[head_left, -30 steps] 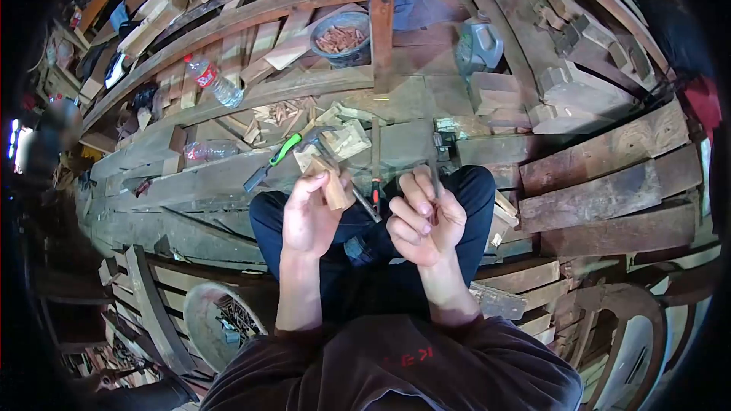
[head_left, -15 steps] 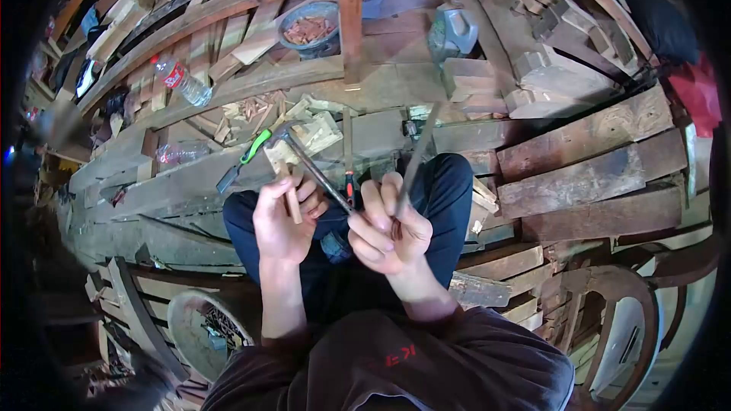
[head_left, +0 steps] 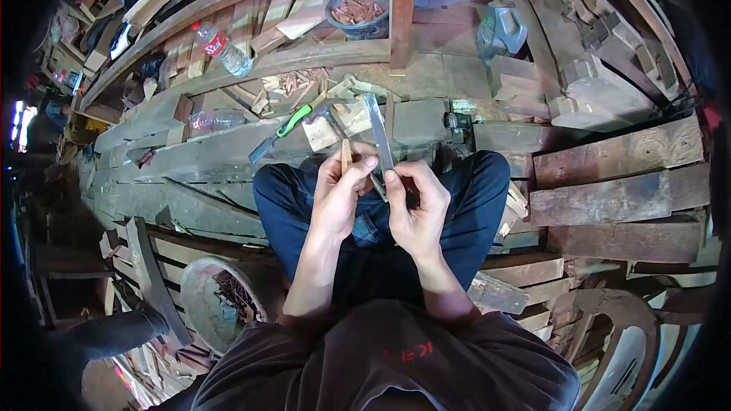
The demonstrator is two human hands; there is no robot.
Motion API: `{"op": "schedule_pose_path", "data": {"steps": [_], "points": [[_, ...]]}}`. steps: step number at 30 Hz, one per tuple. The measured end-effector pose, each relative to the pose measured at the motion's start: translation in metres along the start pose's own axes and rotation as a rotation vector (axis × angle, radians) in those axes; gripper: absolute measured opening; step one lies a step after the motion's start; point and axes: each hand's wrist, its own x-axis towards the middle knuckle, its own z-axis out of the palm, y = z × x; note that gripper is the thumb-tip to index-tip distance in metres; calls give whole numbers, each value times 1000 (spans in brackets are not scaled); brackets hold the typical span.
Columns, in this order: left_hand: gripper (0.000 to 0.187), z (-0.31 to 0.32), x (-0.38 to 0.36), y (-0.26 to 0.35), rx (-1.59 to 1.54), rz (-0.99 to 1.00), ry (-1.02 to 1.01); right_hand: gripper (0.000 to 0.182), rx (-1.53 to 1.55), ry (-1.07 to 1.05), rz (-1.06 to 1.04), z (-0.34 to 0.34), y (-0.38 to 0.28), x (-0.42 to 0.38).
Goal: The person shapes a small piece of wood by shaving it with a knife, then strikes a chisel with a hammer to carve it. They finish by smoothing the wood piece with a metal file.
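My left hand (head_left: 335, 196) is closed around a small, slim piece of wood (head_left: 346, 155), which points up between thumb and fingers. Close beside it, my right hand (head_left: 419, 209) pinches the lower end of a long flat metal blade (head_left: 378, 133), its broad face turned up to me. A hammer (head_left: 335, 120) lies past my hands, its handle partly hidden behind them. Under the hammer head is a pale wood block (head_left: 320, 135). Left of that, a chisel with a green and black handle (head_left: 295, 120) rests on the planks.
Wood offcuts (head_left: 293, 82) lie beyond the block. A bucket of wood pieces (head_left: 358, 29), a plastic bottle (head_left: 222, 49) and a jug (head_left: 501, 29) stand or lie farther off. Thick boards (head_left: 617, 148) are stacked at right. A pail of nails (head_left: 199, 289) sits at lower left.
My hands have come closer together. The blade has turned from edge-on to showing its flat face and leans left. The view has shifted, so the surroundings appear farther right.
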Motion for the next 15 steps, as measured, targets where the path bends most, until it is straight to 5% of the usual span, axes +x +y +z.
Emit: {"op": "schedule_pose_path", "data": {"steps": [7, 11, 15], "points": [[11, -4, 2, -2, -77, -33, -74, 8, 27, -110, -64, -5, 2, 3], [12, -17, 6, -4, -363, -209, -262, 19, 596, -182, 408, -16, 15, 9], [15, -16, 7, -16, -584, -349, -453, 34, 756, -255, 472, -20, 27, 25]]}}
